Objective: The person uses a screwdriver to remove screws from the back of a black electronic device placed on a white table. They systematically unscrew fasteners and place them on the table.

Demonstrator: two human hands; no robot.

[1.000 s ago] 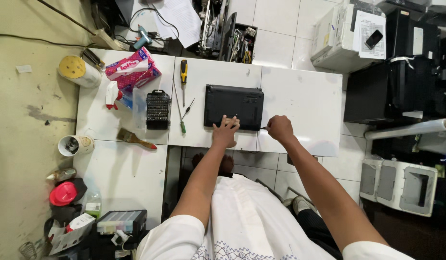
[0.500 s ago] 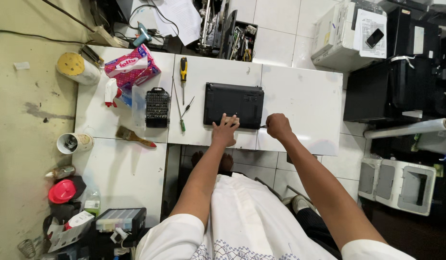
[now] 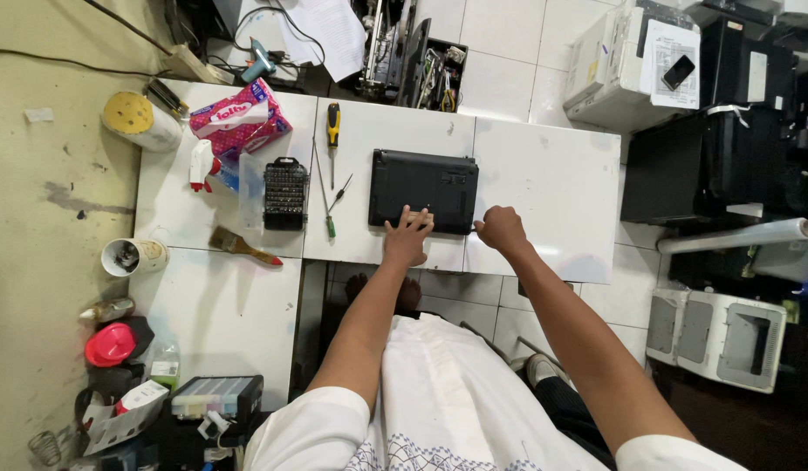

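A closed black laptop (image 3: 424,190) is lying underside up near the middle of the white tabletop (image 3: 552,174), and everything else is placed around it. The left hand (image 3: 408,237) is resting flat on the laptop's near edge with its fingers spread wide, holding nothing. The right hand (image 3: 501,228) is sitting just beside the laptop's near right corner, curled into a loose fist; whether it is pinching something small against that corner cannot be told from this view.

To the left of the laptop, a thin screwdriver with a green tip (image 3: 324,192) is lying along the tabletop, with a shorter dark screwdriver (image 3: 340,192) crossing close to it. A screwdriver with a yellow and black handle (image 3: 332,131) is lying a little farther back on that same side. Farther left of the laptop, a black case of screwdriver bits (image 3: 285,194) is standing open, and a brush with a wooden handle (image 3: 238,245) is lying nearer the person than the case. Beyond those, a pink tissue pack (image 3: 240,118) and a white spray bottle (image 3: 201,166) are sitting well apart from the laptop, near a roll with a yellow end (image 3: 140,120).

Behind the laptop, past the tabletop's far edge, loose papers (image 3: 321,30) and a box of tools (image 3: 439,65) are lying on the floor. To the right of the laptop, several printers (image 3: 635,65) are standing off the tabletop.
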